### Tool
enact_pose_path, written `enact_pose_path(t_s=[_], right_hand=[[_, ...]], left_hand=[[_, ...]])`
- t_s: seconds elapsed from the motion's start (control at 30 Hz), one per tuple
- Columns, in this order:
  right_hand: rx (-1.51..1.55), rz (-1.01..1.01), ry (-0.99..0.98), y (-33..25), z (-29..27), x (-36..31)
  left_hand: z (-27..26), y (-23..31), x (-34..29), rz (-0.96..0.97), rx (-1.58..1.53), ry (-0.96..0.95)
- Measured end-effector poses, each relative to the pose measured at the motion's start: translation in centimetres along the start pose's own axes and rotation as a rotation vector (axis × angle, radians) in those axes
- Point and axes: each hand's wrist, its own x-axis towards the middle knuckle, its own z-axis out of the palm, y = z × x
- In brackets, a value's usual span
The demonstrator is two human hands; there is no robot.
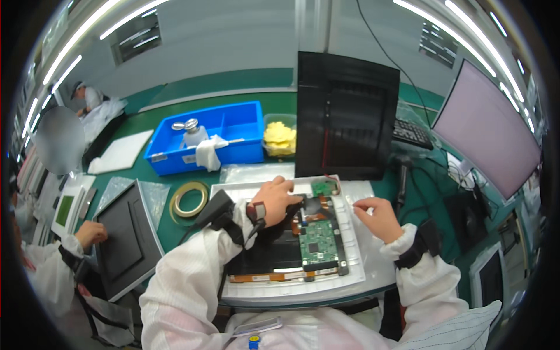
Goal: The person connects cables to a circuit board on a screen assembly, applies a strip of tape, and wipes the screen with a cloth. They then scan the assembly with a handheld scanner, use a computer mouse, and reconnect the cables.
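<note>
An open display panel (pixel 262 256) lies in front of me in a white foam tray (pixel 354 262). It has a green circuit board (pixel 319 244), a smaller green board (pixel 324 187) at its far edge and an orange flex strip (pixel 262 278) along the near edge. My left hand (pixel 273 203) rests over the panel's far part, fingers apart, the tips by a dark patch (pixel 315 205) near the small board. To the right of the tray, my right hand (pixel 379 219) is raised with thumb and forefinger pinched; anything between them is too small to make out.
Behind the tray stand a blue divided bin (pixel 204 157) with a dispenser bottle (pixel 194 134), a tub of yellow pieces (pixel 280 139) and an upright black panel (pixel 347 116). A tape roll (pixel 189 199) lies left. A co-worker's hand (pixel 91 233) is beside another panel (pixel 128 239). A monitor (pixel 487 128) stands right.
</note>
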Motion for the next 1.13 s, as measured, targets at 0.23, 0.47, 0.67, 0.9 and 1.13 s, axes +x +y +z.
enact_pose_path(t_s=[0.23,0.47,0.67,0.9,1.13], right_hand=[[0.012,0.042,-0.022,0.1,0.1,0.1],[0.042,0.032,-0.058,-0.8,0.9,0.4],[0.085,0.033,-0.080,-1.2,1.8,-0.1],[0.106,0.055,-0.096,-1.6,2.0,-0.1],[0.173,0.069,-0.131,-1.6,3.0,-0.3]], left_hand=[[1.5,-0.4,-0.5,0.082,0.013,0.064],[0.5,0.3,0.1,0.005,0.022,-0.034],[-0.3,0.3,0.1,0.006,0.055,0.005],[0.5,-0.4,-0.2,0.034,-0.053,0.143],[1.5,-0.4,0.0,-0.036,-0.189,0.063]])
